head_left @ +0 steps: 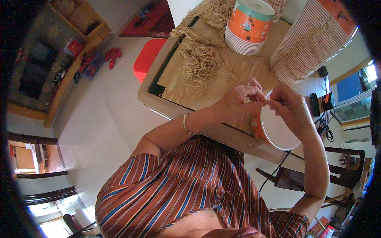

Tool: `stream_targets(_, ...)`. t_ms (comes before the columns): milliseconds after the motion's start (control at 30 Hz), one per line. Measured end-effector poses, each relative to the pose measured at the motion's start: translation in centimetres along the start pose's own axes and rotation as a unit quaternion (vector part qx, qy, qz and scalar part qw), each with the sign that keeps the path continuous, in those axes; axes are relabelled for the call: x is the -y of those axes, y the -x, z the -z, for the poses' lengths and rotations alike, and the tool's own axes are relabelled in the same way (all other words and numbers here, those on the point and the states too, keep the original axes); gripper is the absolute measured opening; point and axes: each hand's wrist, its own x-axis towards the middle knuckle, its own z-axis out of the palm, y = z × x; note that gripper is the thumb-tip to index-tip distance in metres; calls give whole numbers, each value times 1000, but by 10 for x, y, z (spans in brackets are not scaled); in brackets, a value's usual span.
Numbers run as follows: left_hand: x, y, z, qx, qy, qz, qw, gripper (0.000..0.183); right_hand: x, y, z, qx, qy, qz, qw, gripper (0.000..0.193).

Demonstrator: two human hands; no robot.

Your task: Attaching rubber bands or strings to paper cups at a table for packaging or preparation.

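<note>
Both hands meet fingertip to fingertip over an open paper bucket (282, 133), white inside with an orange outer wall, at the table's near edge. My left hand (243, 98) is closed in a pinch, thumb against forefinger. Facing it, my right hand (291, 109) pinches in the same way, almost touching the left fingertips. Whatever lies between the fingers is too small to make out. Beyond my left hand spreads a tangled heap of tan twine (200, 65), with loose strands trailing toward the hands.
A short stack of orange and teal paper buckets (249, 29) stands at the far side of the wooden table (178, 97). A tall leaning bucket stack (309, 45), draped with twine, is at the right. Beyond the left edge sits a red stool (149, 59); black cables (326, 129) hang at right.
</note>
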Motion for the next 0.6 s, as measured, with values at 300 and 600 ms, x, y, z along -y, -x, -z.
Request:
stream_targets(300,1,-1,4,8,52,12,999,13,17,5,22,-2,-71,4,997,22)
stream_targets(600,13,-3,8,7,31,-37,999,7,31,20,13,-131,-236,15,963,21)
